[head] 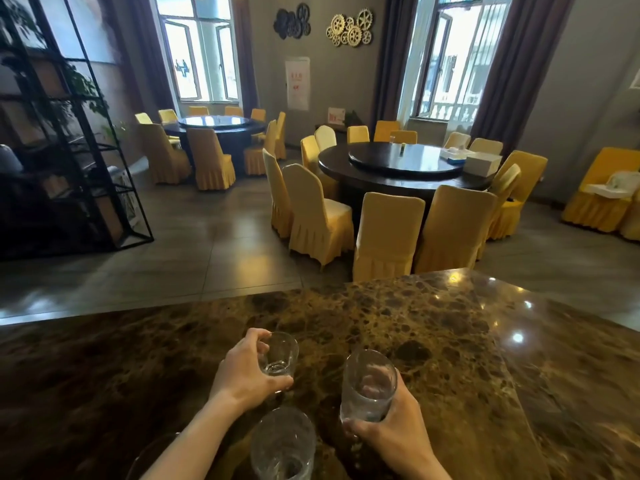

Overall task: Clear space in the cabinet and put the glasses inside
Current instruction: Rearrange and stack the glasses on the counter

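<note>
left hand (247, 370) wrapped around short glass (278, 355) | right hand (398, 433) gripping tall glass (369, 386) | 3rd glass (282, 445) near, on marble counter (433, 323)

You have three clear glasses on the marble worktop (433, 341): a short one (278, 355), a tall one (369, 386), a third (282, 445) nearest you. Two hands, two round dining tables, two windows.

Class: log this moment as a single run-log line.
left hand: grips short glass | right hand: grips tall glass | third glass: free on counter | cabinet: unseen
</note>
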Demonstrator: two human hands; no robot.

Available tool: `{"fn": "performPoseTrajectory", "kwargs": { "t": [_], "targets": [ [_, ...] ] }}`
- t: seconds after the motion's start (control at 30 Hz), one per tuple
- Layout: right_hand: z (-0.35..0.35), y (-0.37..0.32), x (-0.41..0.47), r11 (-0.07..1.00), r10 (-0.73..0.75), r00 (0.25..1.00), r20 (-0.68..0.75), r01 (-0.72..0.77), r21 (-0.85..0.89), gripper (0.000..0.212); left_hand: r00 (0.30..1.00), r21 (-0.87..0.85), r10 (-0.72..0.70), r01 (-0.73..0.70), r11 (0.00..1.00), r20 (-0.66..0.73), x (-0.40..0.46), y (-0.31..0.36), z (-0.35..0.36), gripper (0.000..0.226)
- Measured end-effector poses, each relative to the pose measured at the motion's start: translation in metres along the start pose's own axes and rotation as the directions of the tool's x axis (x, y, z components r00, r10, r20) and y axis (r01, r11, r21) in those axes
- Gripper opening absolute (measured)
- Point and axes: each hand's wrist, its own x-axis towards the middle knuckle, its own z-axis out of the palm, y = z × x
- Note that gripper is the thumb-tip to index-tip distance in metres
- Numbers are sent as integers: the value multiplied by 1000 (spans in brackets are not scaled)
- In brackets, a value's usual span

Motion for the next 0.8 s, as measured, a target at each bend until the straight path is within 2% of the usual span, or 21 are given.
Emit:
{"fn": "performPoseTrajectory", "kwargs": {
  "t": [0.27, 0.47, 0.57, 0.63, 0.7, 0.73, 0.8],
  "targets": [
    [2, 3, -4, 1000, 13, 1000, -11, -13, -3, 88, 1000, 80, -7, 5, 997, 26, -6, -2, 5, 94],
    [4, 4, -7, 997, 74, 997, 2, -74, 13, 90, 998, 62, -46, 43, 997, 47, -9, -5, 7, 94],
    [-1, -3, -10, 994, 109, 993, 45, -109, 9, 97, 994, 81, -53, 46, 996, 92, -11, 0, 3, 100],
    [-13, -9, -14, 988, 151, 982, 116, -152, 1, 108, 985, 121, -71, 52, 991, 157, -15, 3, -7, 113],
    [-36, -13, -15, 972, 234, 959, 159, -227, -57, 116, 981, 177, -69, 36, 983, 182, -24, 4, -24, 118],
    [-48, -20, -11, 962, 265, 952, 154, -249, -114, 113, 987, 199, -55, 24, 980, 151, -30, 0, -37, 113],
    [-78, -35, -2, 927, 293, 954, 57, -269, -262, 94, 994, 291, 4, -35, 956, 109, -46, -7, -62, 99]
  ]
}}
